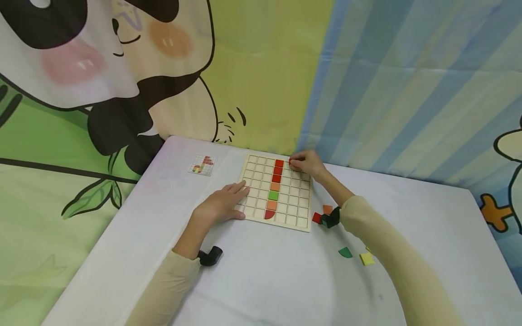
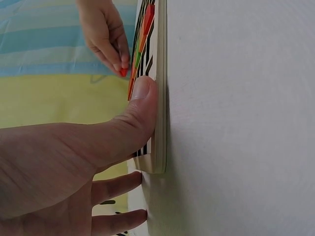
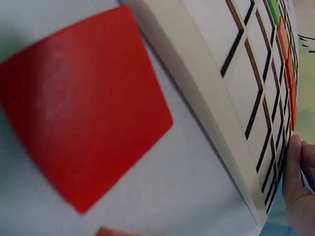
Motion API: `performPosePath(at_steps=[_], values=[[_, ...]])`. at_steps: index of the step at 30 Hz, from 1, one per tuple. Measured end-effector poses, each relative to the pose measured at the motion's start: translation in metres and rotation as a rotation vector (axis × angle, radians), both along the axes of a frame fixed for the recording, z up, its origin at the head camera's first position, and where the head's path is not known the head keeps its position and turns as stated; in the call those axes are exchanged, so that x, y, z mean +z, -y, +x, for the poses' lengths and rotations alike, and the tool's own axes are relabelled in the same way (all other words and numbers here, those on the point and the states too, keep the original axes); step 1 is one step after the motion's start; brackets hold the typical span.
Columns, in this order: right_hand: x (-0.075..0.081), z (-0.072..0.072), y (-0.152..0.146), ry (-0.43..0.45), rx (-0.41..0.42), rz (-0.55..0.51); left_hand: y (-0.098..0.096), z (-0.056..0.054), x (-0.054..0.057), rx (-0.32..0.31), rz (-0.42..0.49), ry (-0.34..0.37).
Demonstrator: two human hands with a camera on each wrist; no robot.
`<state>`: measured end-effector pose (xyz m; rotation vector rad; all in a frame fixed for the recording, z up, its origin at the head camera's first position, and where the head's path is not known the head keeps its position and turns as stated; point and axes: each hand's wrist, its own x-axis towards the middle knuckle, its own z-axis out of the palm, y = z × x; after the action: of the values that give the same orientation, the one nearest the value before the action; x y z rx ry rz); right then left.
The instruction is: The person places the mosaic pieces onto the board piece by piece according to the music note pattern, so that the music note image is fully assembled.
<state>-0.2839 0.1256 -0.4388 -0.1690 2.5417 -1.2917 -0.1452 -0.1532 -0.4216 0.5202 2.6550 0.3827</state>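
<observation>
A pale wooden grid board (image 1: 292, 210) lies on the table, with one column of tiles running from far to near: red tiles (image 1: 277, 170), an orange, a green tile (image 1: 273, 195), another orange, and a red quarter-round piece (image 1: 269, 214). My left hand (image 1: 220, 202) rests at the board's left side, fingers spread; its thumb (image 2: 140, 91) lies on the near edge in the left wrist view. Between thumb and fingers, my right hand (image 1: 308, 163) pinches a small red tile (image 2: 123, 72) over the far row, just right of the filled column.
A printed pattern card (image 1: 202, 165) lies left of the board. Beside its right edge are a loose red tile (image 1: 316, 218) and an orange tile (image 1: 327, 209). Nearer are a green quarter-round (image 1: 345, 252) and yellow pieces (image 1: 366, 259). A printed curtain (image 1: 269, 90) hangs behind the table.
</observation>
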Motion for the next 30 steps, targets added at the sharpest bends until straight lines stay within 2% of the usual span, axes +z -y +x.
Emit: performPosePath(at_steps=[10,24,30], values=[[-0.005,-0.004,0.008,-0.047,0.031,0.057,0.002,-0.001,-0.002,-0.01,-0.008,-0.012],[-0.004,-0.005,0.014,-0.129,0.112,0.235,0.002,-0.002,-0.005,-0.01,0.001,-0.015],[-0.002,-0.005,0.012,-0.15,0.158,0.246,0.003,-0.002,-0.004,-0.014,0.001,-0.015]])
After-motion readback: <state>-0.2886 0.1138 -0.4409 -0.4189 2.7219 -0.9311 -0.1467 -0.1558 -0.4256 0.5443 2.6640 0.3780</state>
